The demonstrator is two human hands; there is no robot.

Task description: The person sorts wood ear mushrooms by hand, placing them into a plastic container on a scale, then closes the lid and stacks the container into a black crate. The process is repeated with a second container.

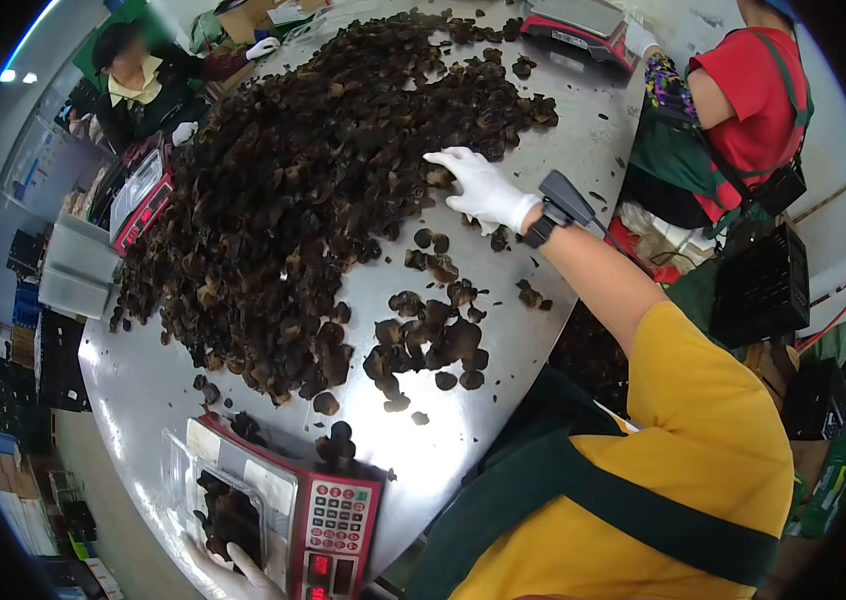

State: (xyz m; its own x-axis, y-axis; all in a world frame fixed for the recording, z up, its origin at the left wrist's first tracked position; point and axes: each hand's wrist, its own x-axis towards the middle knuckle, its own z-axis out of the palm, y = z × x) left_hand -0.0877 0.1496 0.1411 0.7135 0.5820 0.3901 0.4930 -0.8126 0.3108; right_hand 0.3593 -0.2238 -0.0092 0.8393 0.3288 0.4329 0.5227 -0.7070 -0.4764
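My right hand (483, 188), in a white glove, reaches to the right edge of a large heap of dark wood ear mushrooms (293, 180). Its fingers are spread and touch the edge pieces, with nothing gripped that I can see. At the bottom left, my white-gloved left hand (228, 575) has its fingers around the near end of a clear plastic tray (261, 500). Dark mushrooms (231, 515) lie in that tray, which rests on a red and white digital scale (338, 515). The lower part of this hand is cut off by the frame.
Loose mushrooms (428, 340) lie on the metal table (503, 290). Two co-workers stand by other scales: a red scale (583, 30) at the top right and another scale (143, 200) at the left. A dark grey handled tool (568, 198) is beside my right wrist. Black crates (763, 285) stand at the right.
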